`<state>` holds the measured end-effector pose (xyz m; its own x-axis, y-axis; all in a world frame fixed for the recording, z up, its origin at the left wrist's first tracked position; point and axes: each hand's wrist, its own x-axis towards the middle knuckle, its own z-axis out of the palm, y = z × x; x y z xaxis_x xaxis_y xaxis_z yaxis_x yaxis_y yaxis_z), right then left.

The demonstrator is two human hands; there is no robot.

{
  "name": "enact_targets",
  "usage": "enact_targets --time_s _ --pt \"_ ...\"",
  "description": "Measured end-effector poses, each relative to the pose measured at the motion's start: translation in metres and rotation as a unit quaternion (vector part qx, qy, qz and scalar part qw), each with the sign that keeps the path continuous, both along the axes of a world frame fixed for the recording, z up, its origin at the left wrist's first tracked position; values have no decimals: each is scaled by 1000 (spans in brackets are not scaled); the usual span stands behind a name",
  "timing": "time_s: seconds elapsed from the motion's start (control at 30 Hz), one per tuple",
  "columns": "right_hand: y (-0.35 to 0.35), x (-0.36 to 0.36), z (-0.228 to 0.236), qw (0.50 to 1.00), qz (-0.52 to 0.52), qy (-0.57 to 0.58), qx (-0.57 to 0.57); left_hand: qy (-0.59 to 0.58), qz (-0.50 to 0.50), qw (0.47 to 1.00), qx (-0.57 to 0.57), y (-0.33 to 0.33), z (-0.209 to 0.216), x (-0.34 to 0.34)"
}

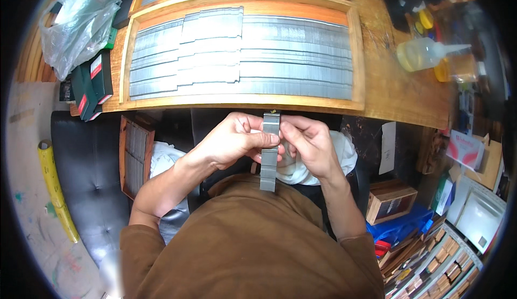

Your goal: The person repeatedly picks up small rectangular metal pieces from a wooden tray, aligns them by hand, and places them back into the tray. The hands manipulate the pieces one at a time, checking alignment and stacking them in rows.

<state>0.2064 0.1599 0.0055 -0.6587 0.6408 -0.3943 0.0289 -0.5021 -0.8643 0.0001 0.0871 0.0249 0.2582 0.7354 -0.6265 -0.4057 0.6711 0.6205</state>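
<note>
A narrow grey metal strip, stepped like a stack of thin plates, stands out in front of my chest at the table's front edge. My left hand grips it from the left, its thumb lying across the face. On the other side my right hand has thumb and forefinger pinched at the strip's upper right edge. A small yellowish bit shows at the top end. Just beyond my hands lies a shallow wooden tray filled with rows of similar thin grey metal plates.
Dark boxes and a clear plastic bag lie on the left. A squeeze bottle of yellowish liquid is on the table's right. A wooden box of plates rests on the black seat. White cloth lies below my right hand.
</note>
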Motion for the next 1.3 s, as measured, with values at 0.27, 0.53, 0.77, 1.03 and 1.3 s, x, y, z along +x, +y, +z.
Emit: enact_targets --time_s 0.27,0.53,0.77,1.03,1.3 --pt "-15 -30 -15 982 -119 83 -123 8 28 999 41 -4 -14 0" --pt "-26 -23 30 959 -15 -29 281 337 17 877 341 -32 -1 7" --pt "-25 -43 29 890 -21 32 455 401 94 826 384 -47 12 6" --pt "-6 -57 44 940 74 82 324 448 99 805 376 -52 31 -12" --pt "-7 -58 43 950 81 55 296 425 80 840 327 -53 34 -11"
